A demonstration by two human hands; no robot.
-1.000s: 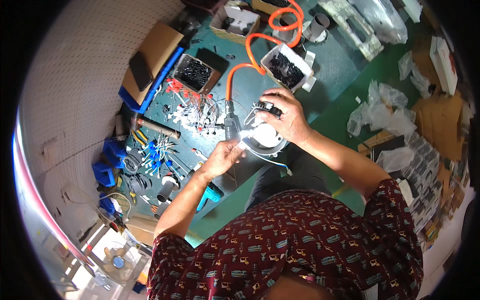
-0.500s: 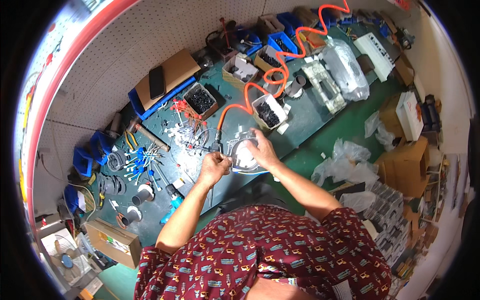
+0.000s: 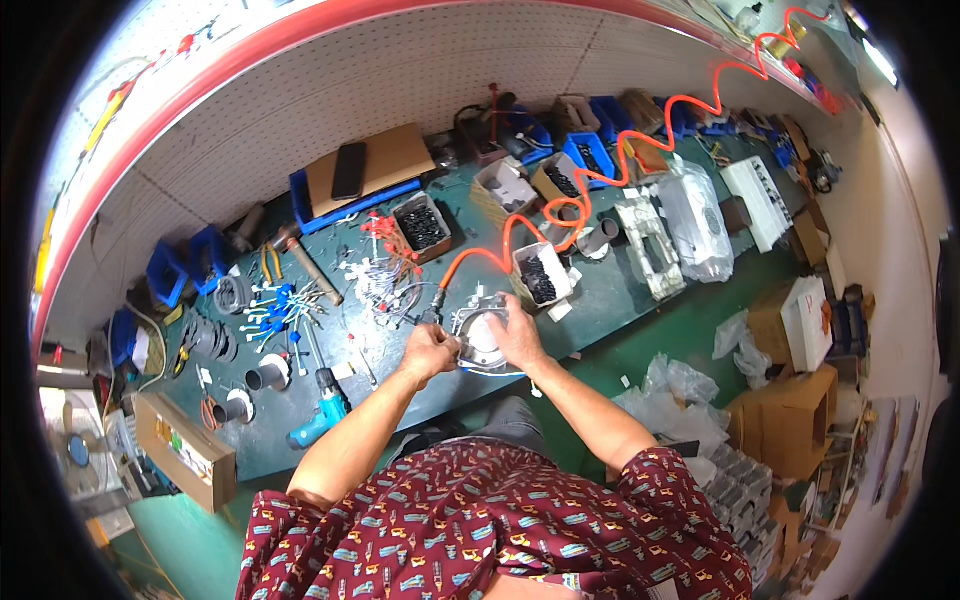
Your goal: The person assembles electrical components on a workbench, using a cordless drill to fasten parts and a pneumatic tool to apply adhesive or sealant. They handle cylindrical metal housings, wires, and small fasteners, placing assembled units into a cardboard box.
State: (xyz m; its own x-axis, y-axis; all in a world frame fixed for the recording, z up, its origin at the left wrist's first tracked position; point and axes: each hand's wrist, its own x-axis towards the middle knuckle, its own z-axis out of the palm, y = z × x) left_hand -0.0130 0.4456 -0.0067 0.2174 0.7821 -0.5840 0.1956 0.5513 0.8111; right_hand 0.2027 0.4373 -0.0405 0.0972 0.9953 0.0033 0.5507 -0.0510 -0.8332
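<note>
Close to the table's front edge is a squarish light-coloured housing (image 3: 482, 347) with a round pale part in its middle. A blue and a yellow wire run along its near edge. My right hand (image 3: 519, 345) grips the housing from the right, its fingers over the far side and the round part. Against the left edge, my left hand (image 3: 430, 352) is closed in a pinch; what lies between its fingertips is too small to tell. Just beyond the left hand, a dark fitting (image 3: 434, 308) ends the orange coiled hose (image 3: 505, 245).
Bundled white-and-red wires (image 3: 385, 275), a hammer (image 3: 312, 265) and a teal power drill (image 3: 325, 410) lie leftward. Boxes of small black parts (image 3: 541, 276) stand beyond the housing. A bagged clear cover (image 3: 697, 215) sits far right; cartons (image 3: 785, 420) and plastic bags are below the table edge.
The view has tilted up, so the bench sits lower and more of the back wall shows. Both hands stay at the housing, the right still gripping it and the left still pinched at its edge.
</note>
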